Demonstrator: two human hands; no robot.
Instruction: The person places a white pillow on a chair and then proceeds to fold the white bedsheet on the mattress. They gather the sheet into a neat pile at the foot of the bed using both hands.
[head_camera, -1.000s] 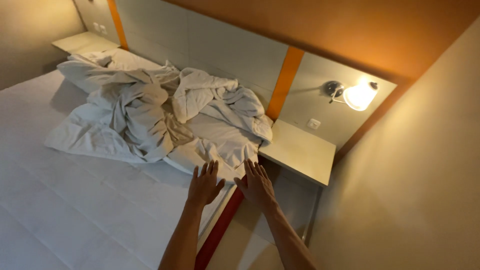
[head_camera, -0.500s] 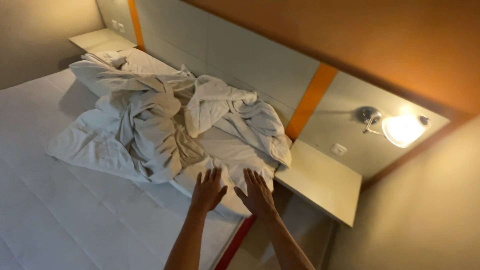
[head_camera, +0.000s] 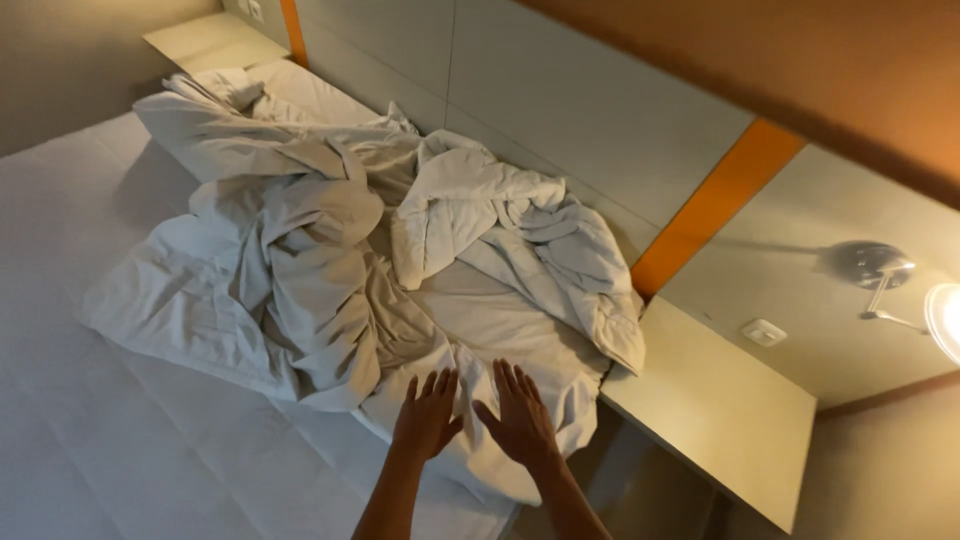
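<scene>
I see both hands stretched out over the near corner of the bed (head_camera: 120, 440). My left hand (head_camera: 427, 415) is flat, fingers spread a little, palm down on or just above the white pillow (head_camera: 500, 340) that lies at the corner; I cannot tell whether it presses on the cloth. My right hand (head_camera: 520, 415) is just beside it, also flat with the fingers fanned, over the same pillow. Neither hand grips anything.

The pillow lies at the bed's head end, partly under a crumpled white duvet (head_camera: 300, 260) that is heaped across the middle of the bed and reaches toward the far corner. A second bundle of white bedding (head_camera: 480, 200) sits against the pale headboard (head_camera: 560, 110), touching the pillow's far side.

Right of the pillow, just beside the bed, is a pale bedside surface (head_camera: 720, 410). Above it an orange strip (head_camera: 715, 205) runs up the wall, and a lit wall lamp (head_camera: 900, 290) is at the right edge. Another pale bedside surface (head_camera: 210, 40) shows at the far corner.
</scene>
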